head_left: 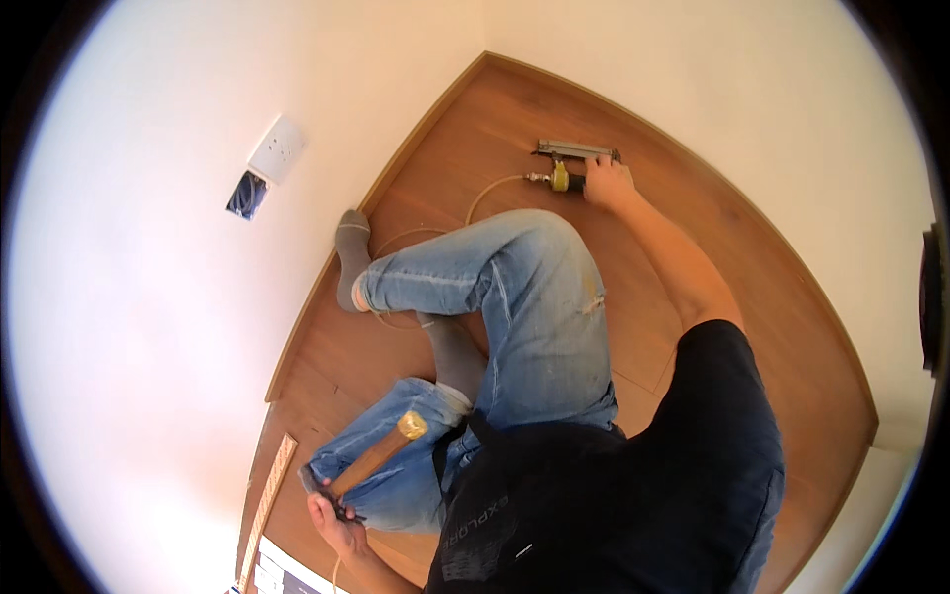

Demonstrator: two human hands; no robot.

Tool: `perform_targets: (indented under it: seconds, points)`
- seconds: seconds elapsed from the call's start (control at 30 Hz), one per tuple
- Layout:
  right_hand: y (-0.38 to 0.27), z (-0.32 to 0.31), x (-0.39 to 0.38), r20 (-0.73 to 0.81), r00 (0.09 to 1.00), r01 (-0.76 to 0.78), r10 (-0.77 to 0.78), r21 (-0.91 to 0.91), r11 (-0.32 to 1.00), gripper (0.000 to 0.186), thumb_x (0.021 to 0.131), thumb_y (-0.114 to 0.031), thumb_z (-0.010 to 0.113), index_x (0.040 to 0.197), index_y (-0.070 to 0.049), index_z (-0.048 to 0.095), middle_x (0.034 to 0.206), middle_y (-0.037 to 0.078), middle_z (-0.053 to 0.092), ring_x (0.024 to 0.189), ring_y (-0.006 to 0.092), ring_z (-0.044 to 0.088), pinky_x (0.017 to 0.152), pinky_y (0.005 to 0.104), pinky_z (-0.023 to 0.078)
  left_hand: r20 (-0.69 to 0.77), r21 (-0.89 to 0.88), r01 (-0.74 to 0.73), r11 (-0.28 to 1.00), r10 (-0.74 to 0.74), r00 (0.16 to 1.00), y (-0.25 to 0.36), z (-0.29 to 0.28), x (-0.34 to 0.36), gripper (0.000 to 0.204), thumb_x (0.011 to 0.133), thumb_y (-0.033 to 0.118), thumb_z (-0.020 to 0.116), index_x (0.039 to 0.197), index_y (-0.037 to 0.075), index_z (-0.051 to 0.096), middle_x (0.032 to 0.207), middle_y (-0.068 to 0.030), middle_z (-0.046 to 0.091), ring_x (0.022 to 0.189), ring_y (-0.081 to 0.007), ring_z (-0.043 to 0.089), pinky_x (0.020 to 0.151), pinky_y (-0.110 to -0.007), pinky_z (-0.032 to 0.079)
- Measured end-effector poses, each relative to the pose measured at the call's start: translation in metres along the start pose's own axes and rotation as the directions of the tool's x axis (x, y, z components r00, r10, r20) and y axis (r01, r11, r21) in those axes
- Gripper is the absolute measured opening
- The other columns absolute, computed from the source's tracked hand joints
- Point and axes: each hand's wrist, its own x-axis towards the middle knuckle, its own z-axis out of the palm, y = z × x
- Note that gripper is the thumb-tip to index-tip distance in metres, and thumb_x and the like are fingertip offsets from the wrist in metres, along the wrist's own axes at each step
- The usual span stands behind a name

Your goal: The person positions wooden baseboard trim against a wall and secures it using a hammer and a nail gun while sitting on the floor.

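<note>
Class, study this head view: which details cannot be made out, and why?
- Head view: the nail gun's grip, partly covered by the right hand.
- Head view: the hammer's head, partly covered by the left hand.
- Head view: the hose's full path, partly hidden by the legs.
- Head view: the wires, too small and dark to trace.
- Head view: the dark object, cut off by the right rim.

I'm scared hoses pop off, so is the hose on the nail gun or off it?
On: the tan hose runs up to a metal fitting on the nail gun that the right hand holds.
</note>
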Motion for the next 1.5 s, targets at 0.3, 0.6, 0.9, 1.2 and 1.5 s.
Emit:
perform_targets:
  seconds: [0.3,0.6,0.9,1.2,1.5]
  points:
    - [0.012,0.086,0.02,-0.141,0.97,0.18,-0.197,-0.129,0.975,0.025,0.101,-0.018,0.045,0.117,-0.007,0.061,0.116,0.011,0.07,0.123,0.031,0.055,0.112,0.0562,0.034,-0.05,-0.144,-0.002,0.99,-0.005,0.999,0.017,0.007,-0.014,0.034,0.108,0.029,0.059,0.127,0.001,0.056,0.119,-0.0088,0.064,0.081,-0.0107,0.056,0.053,-0.017,0.045]
    - [0.104,0.082,-0.106,-0.142,0.989,-0.062,0.043,-0.133,0.989,0.035,0.098,-0.019,0.05,0.131,-0.009,0.058,0.118,0.01,0.068,0.126,0.0311,0.053,0.111,0.0545,0.038,-0.042,-0.084,-0.016,0.996,0.012,0.999,0.033,0.046,0.011,0.049,0.105,0.039,0.062,0.136,0.002,0.053,0.11,-0.0072,0.062,0.083,-0.0077,0.054,0.054,-0.015,0.044]
    - [0.299,0.106,-0.302,0.019,0.788,-0.599,0.615,-0.199,0.775,0.05,0.097,-0.022,0.056,0.146,-0.011,0.049,0.137,0.013,0.065,0.135,0.0388,0.048,0.113,0.0548,0.036,0.008,-0.172,-0.013,0.985,0.015,1.0,0.013,0.041,0.044,0.056,0.103,0.043,0.065,0.139,0.002,0.051,0.108,-0.0069,0.062,0.082,-0.0062,0.052,0.054,-0.014,0.04]
    - [0.339,0.192,-0.416,0.145,0.409,-0.879,0.901,-0.203,0.431,0.042,0.101,-0.025,0.056,0.142,-0.016,0.054,0.142,0.012,0.062,0.131,0.0383,0.054,0.108,0.0529,0.044,0.117,-0.312,-0.017,0.95,0.056,0.992,0.008,0.05,0.042,0.049,0.106,0.032,0.063,0.139,-0.002,0.052,0.108,-0.0117,0.065,0.079,-0.0099,0.055,0.052,-0.015,0.045]
    - [0.312,0.187,-0.42,0.325,0.31,-0.86,0.893,-0.306,0.41,0.045,0.109,-0.031,0.044,0.151,-0.014,0.045,0.145,0.01,0.061,0.143,0.0384,0.039,0.118,0.0522,0.031,0.007,-0.278,-0.179,0.944,0.189,0.982,0.039,0.087,0.046,0.019,0.106,0.026,0.063,0.114,0.01,0.057,0.12,-0.0061,0.064,0.085,-0.0133,0.054,0.054,-0.015,0.047]
